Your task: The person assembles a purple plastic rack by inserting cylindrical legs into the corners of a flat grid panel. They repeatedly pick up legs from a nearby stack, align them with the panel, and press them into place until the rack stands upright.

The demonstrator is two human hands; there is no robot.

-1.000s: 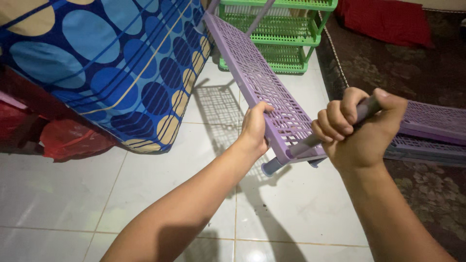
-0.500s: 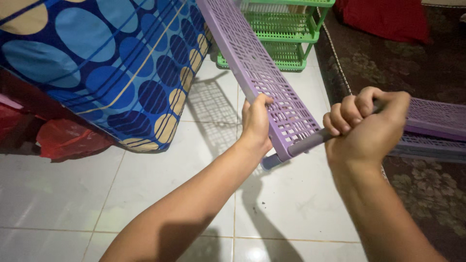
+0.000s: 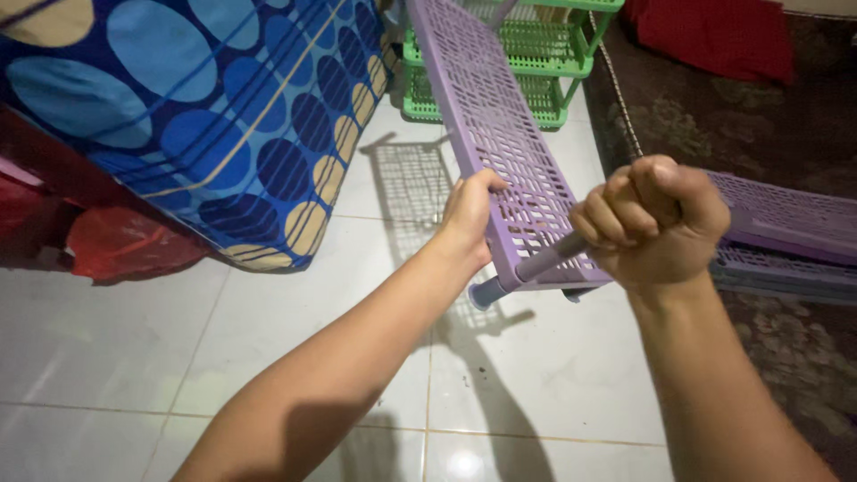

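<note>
Since a second ago the purple slatted shelf (image 3: pixel 500 152) has tipped steeper, its far end now rising toward the green rack (image 3: pixel 527 54); the right hand (image 3: pixel 656 223) has rolled over the grey pole (image 3: pixel 536 263), so that less of the pole shows above the fist than before; the pole's capped end (image 3: pixel 486 293) keeps poking out under the shelf's near corner; as a judgement, the pole is being worked through or twisted in that corner socket, and it looks seated there but not yet settled.

The left hand (image 3: pixel 469 214) clamps the shelf's near long edge, thumb on the slatted face, fingers (image 3: pixel 486 183) curled round the rim; the right hand's fingers (image 3: pixel 616 214) are shut tight in a fist round the pole, just right of the shelf's corner, with the pole running from the fist down and left beneath the shelf; the shelf hangs clear above the tiled floor (image 3: pixel 268 339), between the blue patterned mattress (image 3: pixel 196 116) on its left and the stacked purple shelves (image 3: pixel 786 232) on its right.
</note>
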